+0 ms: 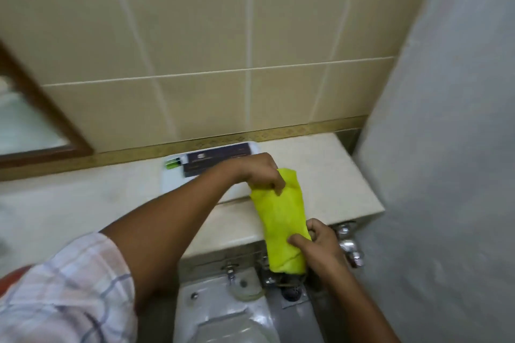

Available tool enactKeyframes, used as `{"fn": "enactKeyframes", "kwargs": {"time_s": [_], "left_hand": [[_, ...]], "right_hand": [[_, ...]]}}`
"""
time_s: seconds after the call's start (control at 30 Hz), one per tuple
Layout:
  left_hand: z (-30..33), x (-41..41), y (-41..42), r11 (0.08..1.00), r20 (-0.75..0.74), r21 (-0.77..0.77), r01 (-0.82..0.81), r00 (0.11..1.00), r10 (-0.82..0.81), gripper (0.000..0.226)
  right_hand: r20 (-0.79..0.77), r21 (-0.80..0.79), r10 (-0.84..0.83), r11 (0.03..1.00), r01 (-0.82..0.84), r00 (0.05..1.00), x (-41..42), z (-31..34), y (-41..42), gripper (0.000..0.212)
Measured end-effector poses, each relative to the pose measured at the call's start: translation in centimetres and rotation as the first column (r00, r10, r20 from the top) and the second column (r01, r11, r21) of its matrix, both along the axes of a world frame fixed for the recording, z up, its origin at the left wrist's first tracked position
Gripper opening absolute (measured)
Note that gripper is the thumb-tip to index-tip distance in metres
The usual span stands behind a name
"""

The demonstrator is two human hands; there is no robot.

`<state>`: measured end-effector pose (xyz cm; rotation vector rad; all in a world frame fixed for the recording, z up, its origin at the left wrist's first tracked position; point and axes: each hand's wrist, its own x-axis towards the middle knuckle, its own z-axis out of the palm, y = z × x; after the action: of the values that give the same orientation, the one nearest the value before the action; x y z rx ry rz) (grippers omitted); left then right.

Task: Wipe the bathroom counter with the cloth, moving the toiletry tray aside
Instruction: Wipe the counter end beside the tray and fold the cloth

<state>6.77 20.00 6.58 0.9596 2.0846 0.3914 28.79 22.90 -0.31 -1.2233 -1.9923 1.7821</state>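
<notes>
A yellow-green cloth (281,220) is stretched between both hands over the right part of the cream stone counter (334,175). My left hand (256,172) pinches its far end, my right hand (320,242) grips its near end at the counter's front edge. A white toiletry tray (172,181) sits against the back wall, partly hidden by my left forearm. It holds a dark box (211,161) and a small green item (172,163).
Beige tiles with a gold border rise behind the counter. A grey wall (451,147) closes off the right side. Chrome taps (348,245) and a white toilet (223,312) lie below the counter's front edge. A wood-framed mirror (41,120) hangs at left.
</notes>
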Motion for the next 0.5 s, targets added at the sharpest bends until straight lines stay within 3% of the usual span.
{"fn": "enactKeyframes", "kwargs": {"time_s": [0.13,0.2,0.27,0.4,0.5], "left_hand": [[3.0,-4.7,-12.9,0.954,0.004,-0.279,-0.112,0.993,0.118,0.022],[3.5,-6.8,-21.4,0.885,-0.035,-0.421,-0.197,0.979,0.201,0.028],[3.5,-7.8,-28.0,0.803,-0.07,-0.542,-0.249,0.965,0.252,0.029],[2.1,-7.6,-38.8,0.71,-0.172,-0.604,-0.363,0.929,0.328,0.036],[0.9,-6.8,-42.7,0.699,-0.266,-0.572,-0.428,0.904,0.336,0.036]], "right_hand": [[-0.104,-0.256,0.18,0.945,-0.202,0.978,-3.6,1.4,-10.9,0.027],[-0.126,-0.413,0.318,0.845,-0.341,0.94,-6.5,1.9,-18.1,0.033],[-0.123,-0.5,0.412,0.76,-0.415,0.903,-8.6,1.9,-23.7,0.026],[-0.084,-0.53,0.533,0.692,-0.491,0.842,-11.7,0.0,-32.7,0.022],[-0.037,-0.553,0.576,0.669,-0.497,0.816,-12.9,-1.5,-36.3,0.017]]}}
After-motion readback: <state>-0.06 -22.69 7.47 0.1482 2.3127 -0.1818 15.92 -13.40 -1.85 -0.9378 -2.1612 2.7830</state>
